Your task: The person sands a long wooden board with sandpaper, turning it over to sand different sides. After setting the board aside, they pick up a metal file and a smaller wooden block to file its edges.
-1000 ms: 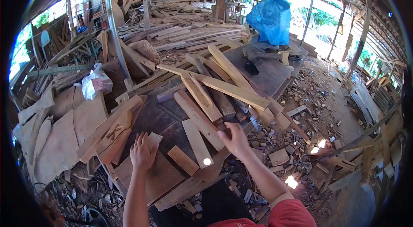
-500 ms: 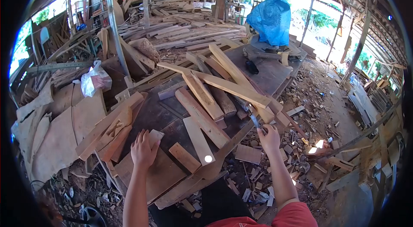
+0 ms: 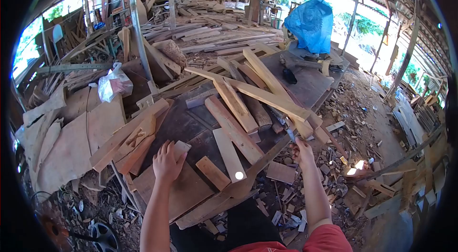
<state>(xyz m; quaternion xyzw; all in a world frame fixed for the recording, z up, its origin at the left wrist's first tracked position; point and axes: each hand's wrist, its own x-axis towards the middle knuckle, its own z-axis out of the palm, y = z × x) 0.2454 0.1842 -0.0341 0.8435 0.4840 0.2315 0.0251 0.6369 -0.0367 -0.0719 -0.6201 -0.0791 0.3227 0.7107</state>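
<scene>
The left hand (image 3: 167, 162) lies palm-down with its fingers (image 3: 168, 149) spread and released on a small pale wooden offcut with a slanted end (image 3: 180, 147), which sits flat on the dark, weathered wooden counter (image 3: 179, 125). The flat palm looks like a steadying or bracing hold rather than a grasp; nothing is clenched.

The right hand (image 3: 302, 151) reaches out past the counter's right edge, its fingers closed around the lower end of a thin dark metal tool with a bluish tip (image 3: 289, 133). What kind of tool it is cannot be told at this size. The tool angles up and away from the hand toward the heap of long pale wooden planks (image 3: 267, 97) lying criss-crossed on the counter, and its tip sits just under the end of the nearest plank.

Between the two hands, on the counter, lie a short reddish-brown wooden block (image 3: 213, 173) and a narrow pale board with a bright spot of sunlight near its end (image 3: 230, 155); both lie loose and flat, apart from either hand.

Left of the counter, broad rough slabs of pale wood (image 3: 81, 132) lean in a stack, and a white plastic bag with something pink inside (image 3: 114, 83) rests above them. At the counter's far end a crumpled blue plastic sheet (image 3: 311, 22) covers something bulky. The ground to the right of the counter is littered with wood scraps (image 3: 334, 156).
</scene>
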